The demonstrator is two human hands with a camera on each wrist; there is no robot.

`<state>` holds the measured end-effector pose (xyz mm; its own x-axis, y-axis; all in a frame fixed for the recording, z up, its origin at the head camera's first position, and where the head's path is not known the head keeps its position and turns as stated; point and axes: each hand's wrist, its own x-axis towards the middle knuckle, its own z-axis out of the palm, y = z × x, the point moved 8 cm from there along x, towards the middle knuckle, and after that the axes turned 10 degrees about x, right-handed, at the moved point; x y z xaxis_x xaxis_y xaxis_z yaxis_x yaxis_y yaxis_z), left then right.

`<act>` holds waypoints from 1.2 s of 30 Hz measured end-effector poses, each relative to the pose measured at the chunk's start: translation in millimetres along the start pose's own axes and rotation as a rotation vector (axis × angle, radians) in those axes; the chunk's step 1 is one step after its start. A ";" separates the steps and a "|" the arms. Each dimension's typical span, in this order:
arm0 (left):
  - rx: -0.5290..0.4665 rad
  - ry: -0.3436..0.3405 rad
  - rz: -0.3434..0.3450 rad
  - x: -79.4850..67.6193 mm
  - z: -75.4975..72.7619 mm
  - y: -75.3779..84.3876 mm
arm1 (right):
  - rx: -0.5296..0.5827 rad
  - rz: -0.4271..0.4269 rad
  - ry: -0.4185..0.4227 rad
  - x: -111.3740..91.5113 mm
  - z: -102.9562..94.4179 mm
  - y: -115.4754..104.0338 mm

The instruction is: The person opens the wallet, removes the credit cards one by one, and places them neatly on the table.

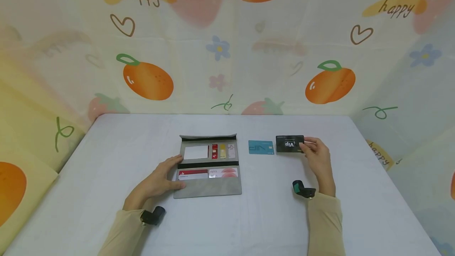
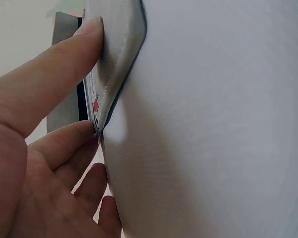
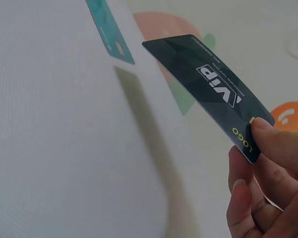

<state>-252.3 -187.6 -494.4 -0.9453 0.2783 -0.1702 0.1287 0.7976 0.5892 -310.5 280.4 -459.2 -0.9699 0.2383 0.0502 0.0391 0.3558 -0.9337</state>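
Observation:
A grey card wallet [image 1: 207,188] lies unfolded on the table, with cards in its slots. On its left side rests my left hand [image 1: 156,181], thumb and fingers spread apart. The left wrist view has the thumb [image 2: 64,64] pressing on the wallet's lower pocket [image 2: 120,44], while the fingertips touch its side edge. My right hand [image 1: 318,161] pinches a black Vip card [image 1: 287,144] by its right end. In the right wrist view the black card [image 3: 203,84] is raised above the table, and its shadow falls below. Left of it, a teal VIP card [image 1: 260,147] lies flat.
The table [image 1: 263,216] has a white cover. Behind it hangs a cloth [image 1: 234,23] printed with fruit and flowers, and similar cloths flank both sides. Small black wrist cameras are strapped over both sleeves [image 1: 325,220].

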 end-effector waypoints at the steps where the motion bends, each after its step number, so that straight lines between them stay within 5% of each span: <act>1: 0.003 0.001 0.001 0.1 -0.2 0.1 | -0.002 0.010 0.007 -0.1 -1.2 1.2; 15: 0.005 0.001 0.004 -1.1 -1.9 3.6 | -0.017 0.117 0.023 0.7 -0.3 21.8; 36: 0.025 0.003 0.011 -1.2 -2.5 4.3 | -0.024 0.142 -0.121 -0.4 9.1 28.9</act>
<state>-251.4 -185.8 -489.7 -0.9447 0.2853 -0.1615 0.1463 0.8076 0.5712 -311.1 282.4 -489.4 -0.9759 0.1780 -0.1259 0.1821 0.3478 -0.9197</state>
